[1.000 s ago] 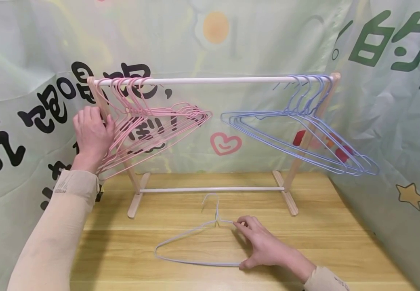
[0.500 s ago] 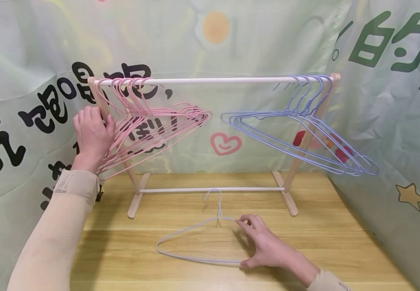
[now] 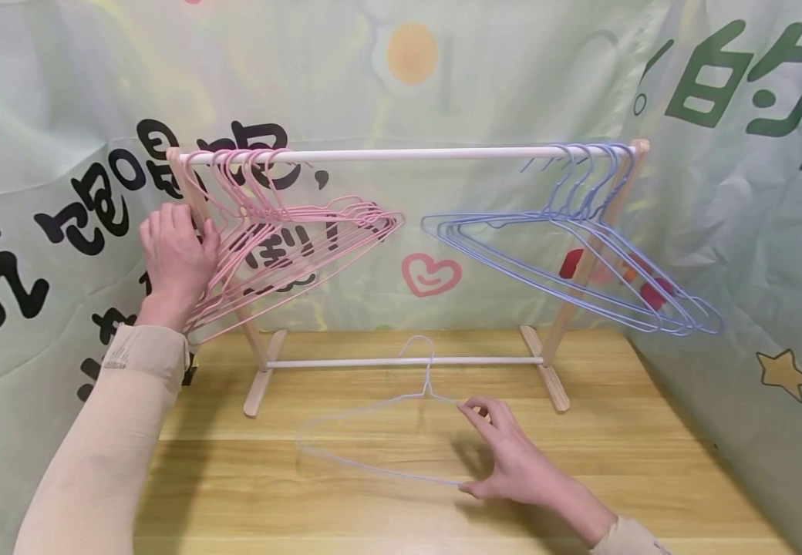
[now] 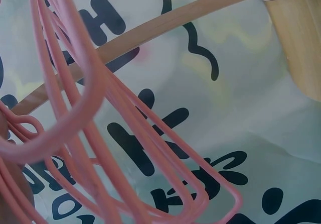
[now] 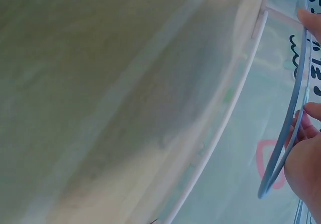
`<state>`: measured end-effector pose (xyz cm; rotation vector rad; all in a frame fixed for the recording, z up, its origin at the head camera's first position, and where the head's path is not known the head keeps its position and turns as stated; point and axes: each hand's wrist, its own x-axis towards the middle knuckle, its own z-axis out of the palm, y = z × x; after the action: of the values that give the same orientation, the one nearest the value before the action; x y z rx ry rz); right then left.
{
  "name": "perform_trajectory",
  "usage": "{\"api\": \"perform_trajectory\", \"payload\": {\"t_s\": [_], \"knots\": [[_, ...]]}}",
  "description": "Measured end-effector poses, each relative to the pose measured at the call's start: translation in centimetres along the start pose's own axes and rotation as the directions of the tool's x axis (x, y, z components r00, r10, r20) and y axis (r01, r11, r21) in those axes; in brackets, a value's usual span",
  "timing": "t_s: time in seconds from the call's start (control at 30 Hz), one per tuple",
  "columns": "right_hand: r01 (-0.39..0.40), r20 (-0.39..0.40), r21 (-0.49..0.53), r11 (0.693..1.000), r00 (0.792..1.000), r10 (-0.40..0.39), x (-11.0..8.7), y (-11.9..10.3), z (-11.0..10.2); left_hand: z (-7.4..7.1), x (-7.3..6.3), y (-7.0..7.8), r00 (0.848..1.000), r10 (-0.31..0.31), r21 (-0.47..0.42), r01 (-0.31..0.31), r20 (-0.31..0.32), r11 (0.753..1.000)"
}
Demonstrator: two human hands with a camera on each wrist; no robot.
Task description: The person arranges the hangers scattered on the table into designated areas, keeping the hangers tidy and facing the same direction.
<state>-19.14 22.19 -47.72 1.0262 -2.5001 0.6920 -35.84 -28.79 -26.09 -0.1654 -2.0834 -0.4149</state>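
In the head view my right hand (image 3: 515, 459) holds the right end of a pale blue wire clothes hanger (image 3: 373, 465). Its index finger is at the hanger's shoulder and the thumb at the bottom bar. The hanger's hook points up, overlapping the rack's lower rod from this angle. My left hand (image 3: 180, 254) grips the left wooden upright of the clothes rack (image 3: 401, 154), beside several pink hangers (image 3: 304, 254); part of the upright is hidden by the hand. In the left wrist view, pink hangers (image 4: 90, 133) cross close before the camera.
Several blue hangers (image 3: 581, 223) hang at the right end of the white top rod. The rack stands on a wooden tabletop (image 3: 269, 509). Printed cloth (image 3: 512, 77) hangs behind and along both sides.
My right hand has raised the pale blue hanger and tilted it more upright, its hook rising toward the rack's lower rod. My left hand has stayed at the rack's left upright.
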Motion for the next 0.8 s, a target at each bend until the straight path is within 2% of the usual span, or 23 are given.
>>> {"api": "perform_trajectory", "payload": {"t_s": [0.2,0.5,0.67,0.8], "knots": [[0.066,-0.099,-0.048,0.997,0.993,-0.071,0.6,0.1,-0.5,0.0,0.0,0.1,1.000,0.011,0.008,-0.011,-0.009,1.000],[0.097,-0.243,-0.064,0.993,0.964,-0.110,1.9,0.0,-2.0,0.0,0.0,0.1,1.000,0.014,0.008,-0.014,-0.012,1.000],[0.107,-0.308,-0.072,0.992,0.943,-0.124,2.7,-0.1,-3.7,0.0,0.0,0.0,1.000,0.018,0.006,-0.018,-0.013,1.000],[0.147,-0.372,-0.092,0.985,0.912,-0.171,3.4,0.0,-5.1,0.0,0.0,0.0,1.000,0.006,0.003,-0.006,0.000,1.000]]}}
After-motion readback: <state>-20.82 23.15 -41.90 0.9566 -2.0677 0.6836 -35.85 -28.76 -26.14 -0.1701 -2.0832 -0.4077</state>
